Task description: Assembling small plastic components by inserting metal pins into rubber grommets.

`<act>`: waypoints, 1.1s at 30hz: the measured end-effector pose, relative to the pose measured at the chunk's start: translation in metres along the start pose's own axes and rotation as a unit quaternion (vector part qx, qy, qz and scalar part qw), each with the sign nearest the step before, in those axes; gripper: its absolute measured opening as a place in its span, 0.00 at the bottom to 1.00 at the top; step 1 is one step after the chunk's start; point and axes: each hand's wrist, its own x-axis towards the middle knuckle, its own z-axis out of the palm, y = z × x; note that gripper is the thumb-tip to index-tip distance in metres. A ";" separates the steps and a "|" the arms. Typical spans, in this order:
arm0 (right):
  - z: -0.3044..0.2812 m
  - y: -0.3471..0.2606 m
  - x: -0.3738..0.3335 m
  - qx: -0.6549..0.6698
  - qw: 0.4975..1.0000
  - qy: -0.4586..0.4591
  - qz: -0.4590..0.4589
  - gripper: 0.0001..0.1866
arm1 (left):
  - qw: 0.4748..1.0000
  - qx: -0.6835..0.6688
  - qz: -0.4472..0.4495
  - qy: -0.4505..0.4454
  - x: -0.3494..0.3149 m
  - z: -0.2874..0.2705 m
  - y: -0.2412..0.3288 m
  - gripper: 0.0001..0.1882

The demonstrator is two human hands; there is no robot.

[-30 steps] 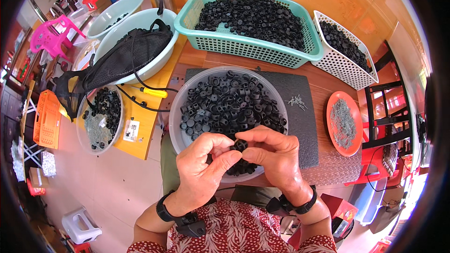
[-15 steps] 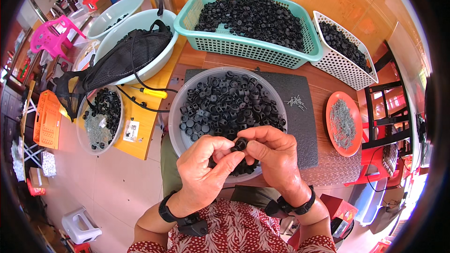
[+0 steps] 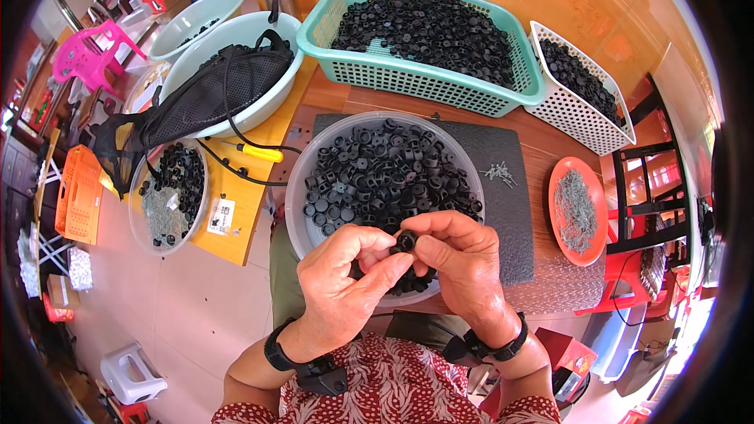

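A small round black plastic part (image 3: pixel 405 241) is pinched between both hands, over the near side of a round translucent tub. My left hand (image 3: pixel 345 271) grips it from the left with thumb and forefinger. From the other side, my right hand (image 3: pixel 459 263) holds it between thumb and fingertips. Its rounded face shows; the rest is covered by fingers. Beneath my hands, the tub (image 3: pixel 294 216) holds a heap of similar black plastic parts (image 3: pixel 385 169). It rests partly on a dark grey mat (image 3: pixel 506 220).
Loose metal pins (image 3: pixel 499 173) lie on the mat; more fill an orange plate (image 3: pixel 553 216) at right. Behind stand a green basket (image 3: pixel 424 88) and a white basket (image 3: pixel 577 119) of black parts. At left are a basin (image 3: pixel 271 110) with a black mesh bag and a yellow-handled screwdriver (image 3: pixel 261 153).
The black part has turned slightly between my fingertips. My hands stay almost in place, and the whole view has shifted a little.
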 end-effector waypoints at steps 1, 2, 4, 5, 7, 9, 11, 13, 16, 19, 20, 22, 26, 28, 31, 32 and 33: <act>0.000 0.000 0.000 0.002 1.000 0.000 0.001 0.11 | 1.000 0.000 0.000 0.000 0.000 0.000 0.000 0.10; 0.000 0.000 0.000 0.005 1.000 0.000 0.001 0.11 | 1.000 0.001 0.000 -0.001 0.000 0.000 0.000 0.10; 0.001 0.000 0.000 0.006 1.000 0.001 0.002 0.11 | 1.000 0.001 0.001 -0.001 0.000 0.000 0.000 0.10; 0.001 0.000 0.000 0.005 1.000 0.001 0.002 0.11 | 1.000 0.001 0.002 -0.001 0.000 0.000 0.000 0.10; 0.000 0.001 0.001 0.005 1.000 0.000 0.000 0.11 | 1.000 -0.001 0.001 0.000 0.000 0.000 0.000 0.10; 0.000 0.001 0.001 0.006 1.000 -0.001 -0.002 0.11 | 1.000 -0.004 0.000 0.001 0.000 0.000 0.000 0.10; 0.000 0.001 0.001 0.004 1.000 0.000 -0.004 0.11 | 1.000 0.001 0.005 0.001 0.000 0.000 -0.001 0.10; 0.000 0.001 0.001 0.003 1.000 0.000 -0.003 0.11 | 1.000 0.002 0.005 0.001 0.000 0.000 -0.002 0.10; 0.000 0.001 0.001 0.005 1.000 -0.001 0.000 0.11 | 1.000 -0.003 0.001 0.002 0.000 0.000 -0.002 0.10; 0.001 0.000 0.001 0.010 1.000 -0.001 0.003 0.11 | 1.000 -0.003 -0.002 0.002 -0.001 -0.001 -0.002 0.10; 0.001 0.000 0.002 0.010 1.000 0.001 0.004 0.11 | 1.000 -0.001 -0.002 0.002 -0.001 -0.001 -0.002 0.10; 0.001 0.001 0.002 0.009 1.000 0.002 0.004 0.11 | 1.000 0.003 0.001 0.002 -0.001 -0.001 -0.001 0.10; 0.000 0.001 0.001 0.010 1.000 -0.002 -0.001 0.11 | 1.000 0.004 0.005 0.003 -0.001 -0.001 -0.002 0.10; 0.000 0.001 0.001 0.010 1.000 -0.004 0.000 0.11 | 1.000 0.003 0.003 0.004 -0.001 -0.001 -0.002 0.10; 0.000 0.001 0.001 0.007 1.000 -0.005 0.001 0.11 | 1.000 -0.001 0.001 0.006 -0.001 0.000 -0.002 0.10; 0.000 0.001 0.001 0.006 1.000 -0.005 0.000 0.11 | 1.000 -0.004 -0.001 0.005 -0.001 0.000 -0.002 0.10; 0.000 0.001 0.001 0.004 1.000 -0.006 -0.001 0.11 | 1.000 -0.008 -0.002 0.005 -0.001 0.000 -0.001 0.10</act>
